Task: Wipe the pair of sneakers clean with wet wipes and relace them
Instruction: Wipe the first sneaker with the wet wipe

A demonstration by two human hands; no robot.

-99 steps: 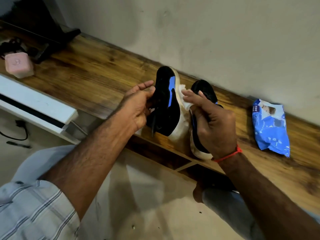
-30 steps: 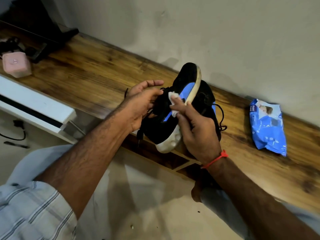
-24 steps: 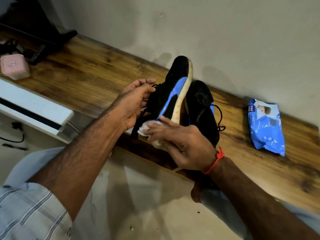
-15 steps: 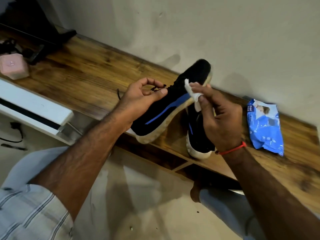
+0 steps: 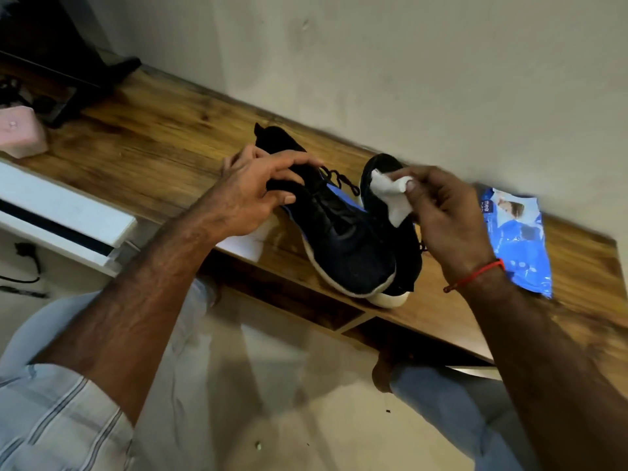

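Note:
A black sneaker (image 5: 343, 239) with a blue stripe, white sole and black laces lies top side up on the wooden shelf (image 5: 153, 144), its toe pointing toward me. My left hand (image 5: 253, 195) grips its heel end. The second black sneaker (image 5: 390, 212) stands just behind and to the right of it, partly hidden. My right hand (image 5: 445, 215) pinches a crumpled white wet wipe (image 5: 390, 195) above that second sneaker. The blue pack of wet wipes (image 5: 516, 236) lies on the shelf to the right.
A pink box (image 5: 20, 132) and dark items sit at the shelf's far left. A white sheet (image 5: 248, 239) lies under my left wrist. The wall runs close behind the shelf. A white unit (image 5: 61, 215) juts out at lower left. My knees are below the shelf edge.
The held sneaker has turned from its side to top side up and come down onto the shelf. My right hand with the wipe has lifted off it and moved right.

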